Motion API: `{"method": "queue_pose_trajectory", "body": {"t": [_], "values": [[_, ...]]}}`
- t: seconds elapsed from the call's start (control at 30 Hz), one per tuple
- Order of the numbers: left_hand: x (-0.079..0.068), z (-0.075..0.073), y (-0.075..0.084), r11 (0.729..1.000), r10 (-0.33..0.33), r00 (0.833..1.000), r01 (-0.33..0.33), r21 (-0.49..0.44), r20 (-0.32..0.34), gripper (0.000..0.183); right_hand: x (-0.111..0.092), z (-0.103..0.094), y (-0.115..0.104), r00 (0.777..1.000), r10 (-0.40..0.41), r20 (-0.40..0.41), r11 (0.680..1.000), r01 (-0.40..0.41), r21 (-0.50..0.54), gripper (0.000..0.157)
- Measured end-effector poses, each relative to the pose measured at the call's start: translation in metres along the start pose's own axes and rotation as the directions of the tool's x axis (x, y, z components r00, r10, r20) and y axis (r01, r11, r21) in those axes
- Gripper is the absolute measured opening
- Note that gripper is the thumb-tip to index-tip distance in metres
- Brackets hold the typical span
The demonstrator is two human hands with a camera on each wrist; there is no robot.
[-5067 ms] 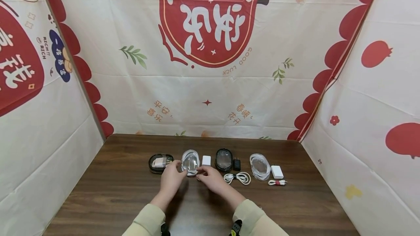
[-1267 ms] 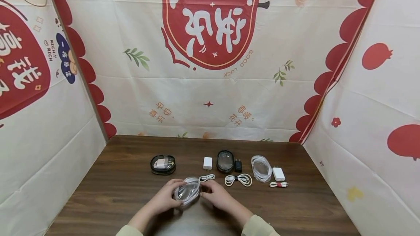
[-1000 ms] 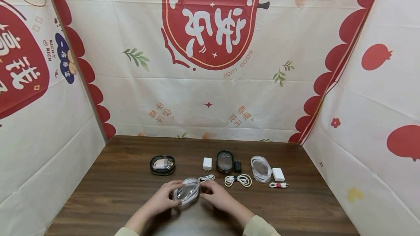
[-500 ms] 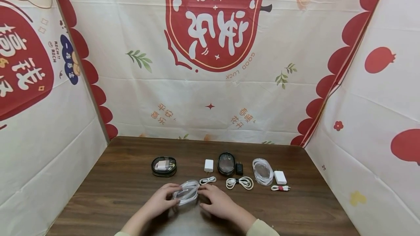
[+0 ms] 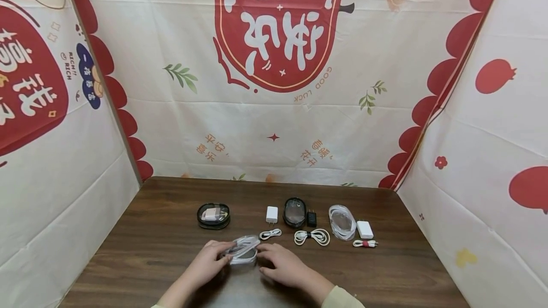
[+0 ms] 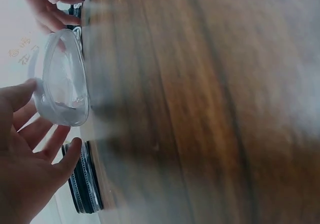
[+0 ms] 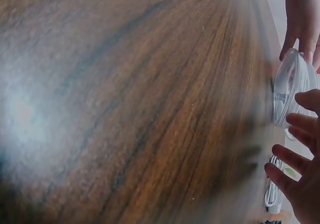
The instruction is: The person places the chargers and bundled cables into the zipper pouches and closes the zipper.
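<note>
In the head view, my left hand (image 5: 207, 263) grips the left side of a clear oval zip case (image 5: 244, 256) with a white rim. The case is tilted just above the table or on it; I cannot tell which. Its upper part looks raised from the lower part. The left wrist view shows the left thumb and fingers around the clear case (image 6: 65, 79), and I see no contents in it. My right hand (image 5: 284, 265) is at the case's right end, fingertips at its rim and fingers spread apart. In the right wrist view, a gap shows between that thumb and forefinger.
Behind the hands are a black-rimmed case (image 5: 213, 216) with a pale item inside, a white charger plug (image 5: 271, 214), a white cable (image 5: 270, 234), another black-rimmed case (image 5: 295, 213), a black plug (image 5: 312, 218), a tied cable (image 5: 312, 237), a clear case (image 5: 342, 222), a white plug (image 5: 365, 229) and a red-banded cable (image 5: 365, 243).
The clear case has come from the back row toward me, with both hands, uncovering a small white cable. In the last half second its upper part has risen and tilted.
</note>
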State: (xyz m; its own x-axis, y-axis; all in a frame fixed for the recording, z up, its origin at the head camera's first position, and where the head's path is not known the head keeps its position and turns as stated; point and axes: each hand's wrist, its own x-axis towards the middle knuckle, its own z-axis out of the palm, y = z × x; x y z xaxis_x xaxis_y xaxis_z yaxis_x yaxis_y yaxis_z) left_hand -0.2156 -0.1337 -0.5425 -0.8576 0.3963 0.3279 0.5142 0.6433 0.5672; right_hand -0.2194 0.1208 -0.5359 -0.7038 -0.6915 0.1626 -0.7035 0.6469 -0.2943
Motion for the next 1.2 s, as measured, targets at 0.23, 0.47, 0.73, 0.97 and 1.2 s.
{"method": "queue_pose_trajectory", "body": {"t": [0.23, 0.47, 0.73, 0.97, 1.2], "values": [[-0.002, -0.002, 0.005, 0.993, 0.067, 0.997, -0.071, 0.095, 0.045, 0.035, 0.001, 0.000, -0.001, 0.999, 0.028, -0.035, 0.999, -0.027, 0.036, 0.031], [0.001, 0.003, 0.010, 0.981, 0.057, 0.998, -0.057, 0.187, 0.004, 0.040, 0.003, 0.003, -0.004, 1.000, 0.028, -0.003, 1.000, -0.028, 0.002, 0.038], [-0.003, 0.006, 0.009, 0.990, 0.053, 0.990, -0.036, 0.135, -0.131, 0.016, 0.000, 0.009, -0.002, 1.000, 0.003, 0.015, 0.999, -0.002, -0.048, 0.031], [-0.003, 0.002, 0.010, 0.995, -0.099, 0.981, 0.094, -0.041, -0.165, 0.006, -0.001, 0.011, -0.002, 1.000, 0.002, 0.007, 0.999, -0.002, -0.034, 0.030], [-0.001, 0.000, 0.015, 0.794, -0.406, 0.912, 0.320, -0.516, -0.060, 0.017, -0.001, 0.011, -0.004, 1.000, 0.008, -0.013, 1.000, -0.008, 0.009, 0.028]]}}
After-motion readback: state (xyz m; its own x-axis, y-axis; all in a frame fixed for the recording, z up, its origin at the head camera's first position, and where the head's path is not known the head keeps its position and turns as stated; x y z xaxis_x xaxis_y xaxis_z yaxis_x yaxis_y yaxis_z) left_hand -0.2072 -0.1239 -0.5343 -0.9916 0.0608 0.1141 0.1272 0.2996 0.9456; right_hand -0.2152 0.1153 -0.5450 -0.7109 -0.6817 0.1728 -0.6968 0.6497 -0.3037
